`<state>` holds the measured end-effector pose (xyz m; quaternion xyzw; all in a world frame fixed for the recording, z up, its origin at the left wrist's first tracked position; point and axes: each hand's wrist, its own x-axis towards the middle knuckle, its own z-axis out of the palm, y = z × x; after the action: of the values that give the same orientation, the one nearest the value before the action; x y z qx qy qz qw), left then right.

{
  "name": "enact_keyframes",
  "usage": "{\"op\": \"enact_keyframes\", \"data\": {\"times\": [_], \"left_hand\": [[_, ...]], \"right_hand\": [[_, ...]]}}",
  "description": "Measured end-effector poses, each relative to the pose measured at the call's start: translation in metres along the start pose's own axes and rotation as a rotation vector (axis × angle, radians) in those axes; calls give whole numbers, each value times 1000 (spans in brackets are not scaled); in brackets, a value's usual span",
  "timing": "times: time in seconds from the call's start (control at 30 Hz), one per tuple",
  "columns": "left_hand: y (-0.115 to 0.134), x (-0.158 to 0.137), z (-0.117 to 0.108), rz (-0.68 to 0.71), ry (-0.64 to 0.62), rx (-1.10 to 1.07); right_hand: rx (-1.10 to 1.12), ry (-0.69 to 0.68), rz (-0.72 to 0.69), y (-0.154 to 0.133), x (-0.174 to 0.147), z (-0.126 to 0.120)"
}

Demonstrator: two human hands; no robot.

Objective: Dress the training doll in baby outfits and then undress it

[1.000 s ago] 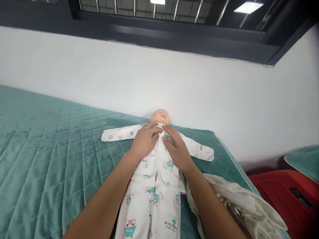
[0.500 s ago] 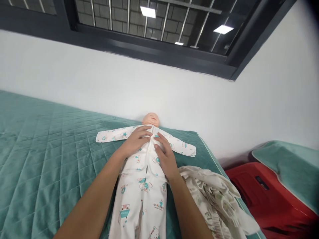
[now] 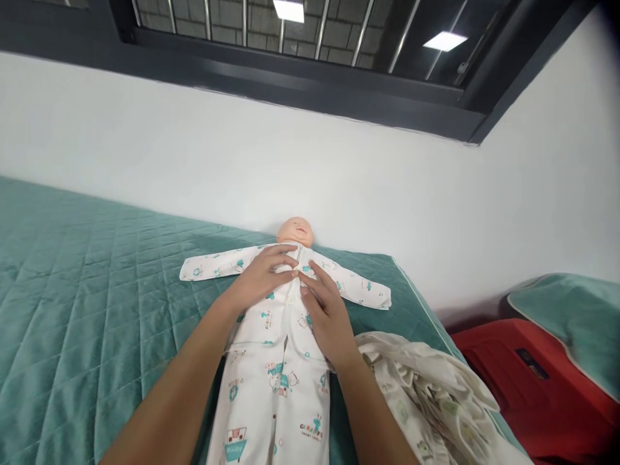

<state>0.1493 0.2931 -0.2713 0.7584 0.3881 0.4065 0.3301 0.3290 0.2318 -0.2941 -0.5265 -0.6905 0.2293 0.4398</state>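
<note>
A doll [image 3: 296, 230] with a bare head lies on its back in a white baby top [image 3: 265, 318] with teal and red prints and a buttoned front. Matching white trousers [image 3: 278, 407] lie along its lower body. My left hand [image 3: 265, 274] rests on the left side of the chest, fingers spread and tips at the front opening. From the other side, my right hand [image 3: 329, 313] lies on the top, fingers apart, its tips almost meeting those of my left hand. A button [image 3: 291, 299] shows just below. Both sleeves stretch outwards.
A crumpled cream garment [image 3: 426, 387] lies right of my right forearm. The doll rests on a green quilted cover [image 3: 106, 284] against a white wall [image 3: 203, 155]. Beyond the right edge are a red plastic object [image 3: 523, 374] and a green cloth [image 3: 571, 316]. A dark-framed window [image 3: 290, 84] is above.
The view has shifted slightly closer and lower. Both hands stay at the front opening of the top, the right fingertips slightly nearer the left ones.
</note>
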Motion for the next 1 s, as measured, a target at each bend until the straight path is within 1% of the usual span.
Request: {"op": "enact_keyframes", "data": {"times": [0.1,0.17,0.27,0.33,0.43,0.5,0.57,0.63,0.73,0.83,1.0], "left_hand": [[1,0,5,14,28,65],[3,1,9,14,51,115],[9,2,15,27,103,229],[13,2,17,53,125,317],[19,1,20,88,136,432],[22,0,21,127,132,463],[23,0,21,173,115,430],[23,-1,20,186,93,349],[25,-2,17,130,74,231],[28,-7,12,84,60,184],[27,-26,7,68,25,134]], "right_hand": [[25,-5,14,-1,-1,2],[62,23,32,-2,-1,3],[124,70,85,-3,-2,5],[140,69,106,-3,-2,6],[142,70,91,-2,-2,6],[141,75,68,-2,-1,6],[141,80,48,-1,-1,6],[156,80,39,0,0,5],[215,55,56,2,0,1],[260,8,93,5,0,-5],[218,-90,106,3,0,-12]]}}
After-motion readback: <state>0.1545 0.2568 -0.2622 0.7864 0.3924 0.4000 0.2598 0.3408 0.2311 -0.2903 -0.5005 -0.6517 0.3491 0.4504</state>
